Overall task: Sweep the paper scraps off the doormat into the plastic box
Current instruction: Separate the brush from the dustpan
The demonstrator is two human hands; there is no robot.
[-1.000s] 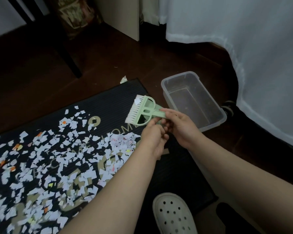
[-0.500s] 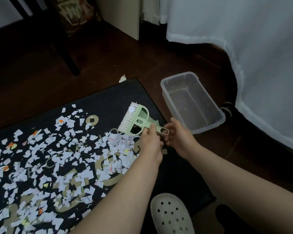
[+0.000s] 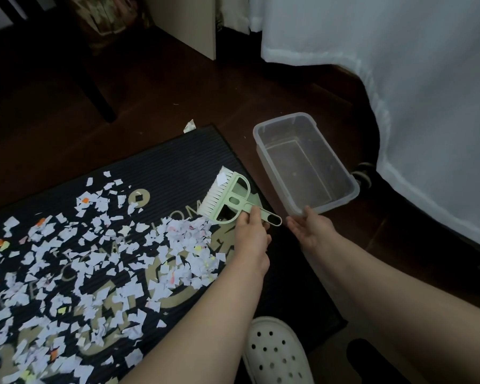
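Left hand (image 3: 251,234) is gripping the handle of the pale green plastic brush-and-dustpan set (image 3: 227,196), white bristles pointing toward ten o'clock. Right hand (image 3: 312,230) is hanging released, fingers relaxed, at the near corner of the clear rectangular plastic box (image 3: 352,189), which is sitting on the dark wooden floor (image 3: 150,92) at two o'clock from the brush. White paper scraps (image 3: 178,239) are lying across the black ribbed doormat (image 3: 164,162), at eight o'clock.

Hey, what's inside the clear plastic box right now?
The plastic box looks empty: only its bare, clear bottom shows. The right hand at the near corner hides a small bit of the rim there.
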